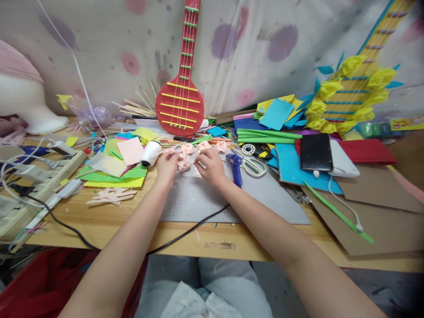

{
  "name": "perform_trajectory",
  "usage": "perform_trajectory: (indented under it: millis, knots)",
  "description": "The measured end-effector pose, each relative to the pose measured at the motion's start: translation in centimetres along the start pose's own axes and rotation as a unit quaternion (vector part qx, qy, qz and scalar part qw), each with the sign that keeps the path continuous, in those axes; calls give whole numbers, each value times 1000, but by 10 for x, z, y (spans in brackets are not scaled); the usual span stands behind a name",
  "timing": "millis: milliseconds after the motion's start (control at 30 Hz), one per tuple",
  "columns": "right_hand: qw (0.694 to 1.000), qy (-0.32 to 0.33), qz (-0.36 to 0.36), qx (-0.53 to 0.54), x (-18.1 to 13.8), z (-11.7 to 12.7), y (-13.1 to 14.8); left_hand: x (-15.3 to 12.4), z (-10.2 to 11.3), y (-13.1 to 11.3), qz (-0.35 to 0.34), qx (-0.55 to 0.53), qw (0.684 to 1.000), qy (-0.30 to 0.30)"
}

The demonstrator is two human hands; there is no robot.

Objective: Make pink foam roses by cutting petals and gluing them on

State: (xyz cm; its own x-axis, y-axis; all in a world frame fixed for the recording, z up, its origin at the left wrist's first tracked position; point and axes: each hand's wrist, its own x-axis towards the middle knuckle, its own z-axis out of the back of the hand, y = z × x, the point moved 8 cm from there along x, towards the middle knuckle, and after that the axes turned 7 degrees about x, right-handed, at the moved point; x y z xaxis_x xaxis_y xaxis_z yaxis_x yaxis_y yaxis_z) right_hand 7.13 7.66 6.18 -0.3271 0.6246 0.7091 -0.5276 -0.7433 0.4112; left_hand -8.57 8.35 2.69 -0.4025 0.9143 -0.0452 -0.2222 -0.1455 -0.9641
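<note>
On the grey cutting mat (198, 203), my left hand (166, 167) has its fingers pinched at a pale pink paper flower (183, 164). My right hand (210, 167) is just to the right, its fingers curled and drawn together. A small pale scrap (196, 172) shows under those fingertips, but whether they grip it is unclear. Behind the hands lie more folded pink flowers, one in the middle (204, 145) and another at the right (221, 146). A blue glue gun (235, 168) rests beside my right hand, next to scissors (254, 168) with pale handles.
Left of the mat are a white cylinder (151, 153), coloured paper sheets (114, 177), pink strips (111, 195) and a power strip (62, 170). A red paper lute (180, 106) stands behind. At right lie a phone (316, 152) and cardboard (371, 225). A black cable (188, 235) crosses the front edge.
</note>
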Motion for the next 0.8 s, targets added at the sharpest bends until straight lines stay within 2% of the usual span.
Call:
perform_trajectory:
  millis: [67, 167, 267, 400, 567, 667, 800]
  knots:
    - [990, -28, -87, 107, -4, 0, -19, 3, 16, -5, -86, 114, 987, -69]
    - [928, -63, -229, 286, -14, -8, -49, 5, 25, 11, -75, 257, 957, -109]
    - [854, -90, -305, 412, -23, -16, -64, 3, 23, 23, -65, 300, 945, -115]
    - [785, -99, -346, 504, -31, -20, -68, 0, 13, 20, -115, 315, 934, -122]
    - [719, -21, -381, 581, -37, -31, -60, 5, 0, 27, -110, 275, 952, -81]
    - [702, 17, -391, 595, -39, -32, -55, 12, -6, 32, -115, 221, 967, -59]
    - [701, 35, -385, 599, -38, -31, -50, 16, -17, 32, -150, 136, 979, -18]
